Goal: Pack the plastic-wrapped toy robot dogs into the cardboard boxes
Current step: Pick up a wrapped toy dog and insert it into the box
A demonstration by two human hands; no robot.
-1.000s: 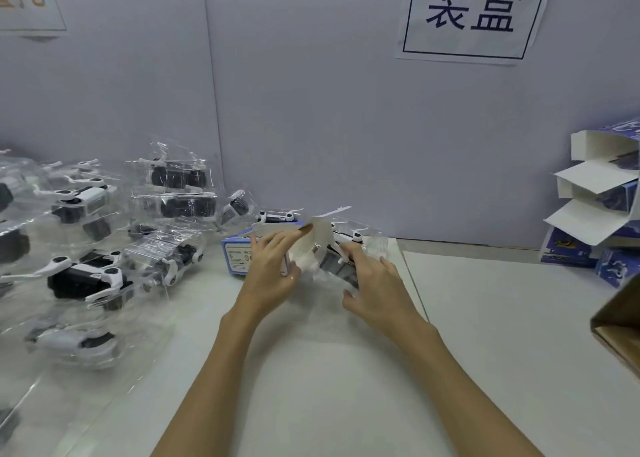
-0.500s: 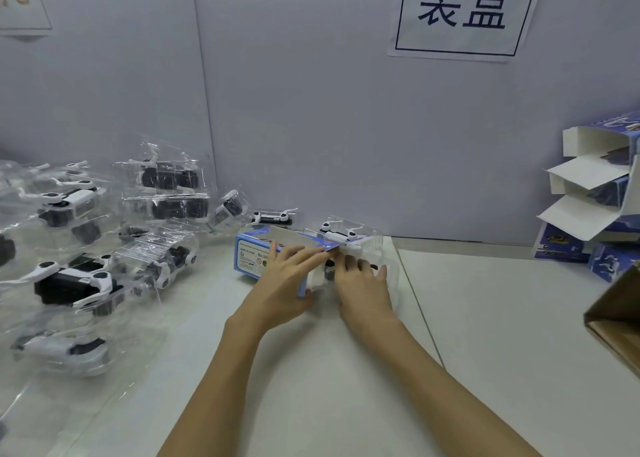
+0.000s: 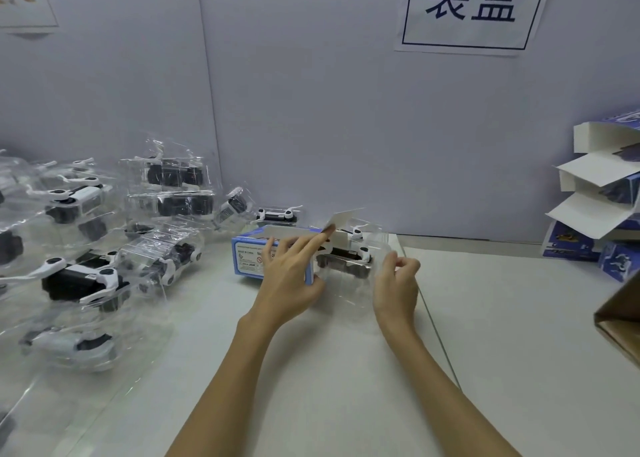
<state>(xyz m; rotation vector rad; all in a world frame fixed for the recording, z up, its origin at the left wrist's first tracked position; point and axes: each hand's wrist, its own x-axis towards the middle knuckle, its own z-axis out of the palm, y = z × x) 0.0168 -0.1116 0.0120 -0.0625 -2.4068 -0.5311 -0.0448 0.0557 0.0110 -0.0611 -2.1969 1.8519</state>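
The box flap (image 3: 341,219) had lifted again; the left hand (image 3: 289,276) rested open-fingered on the blue box (image 3: 251,254), the right hand (image 3: 396,283) pinching the wrapped robot dog (image 3: 349,254).

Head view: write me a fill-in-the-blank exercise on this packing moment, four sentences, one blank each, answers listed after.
1. The left hand rests on the ____ cardboard box.
2. The right hand pinches the clear ____ around the toy robot dog.
3. The box's white flap is ____, not closed.
4. The pile of wrapped toy dogs waiting to be packed lies to the person's ____.

Missing words: blue; plastic; open; left
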